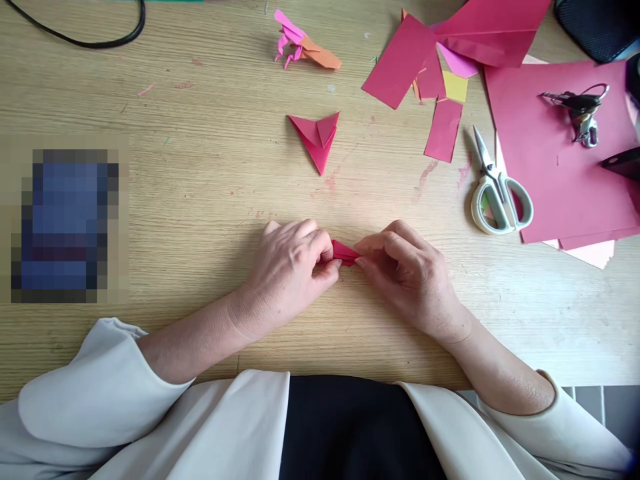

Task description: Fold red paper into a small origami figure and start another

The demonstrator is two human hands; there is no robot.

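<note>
Between my two hands is a small piece of folded red paper [344, 252], narrowing to a point on its right. My left hand [295, 267] pinches its left end between thumb and fingers, hiding part of it. The right tip is pinched by the thumb and forefinger of my right hand [410, 273]. Farther back on the table lies a red folded paper triangle [317, 139] with a notched top edge, apart from both hands. Beyond it rests a pink and orange folded paper figure [305, 45].
Grey-handled scissors [495, 190] lie to the right, beside red paper sheets [555, 193] with keys [580, 110] on top. Several cut paper pieces [403, 63] are scattered at the back right. A black cable [100, 45] curves across the far left. A blurred-out rectangle [65, 220] sits at left.
</note>
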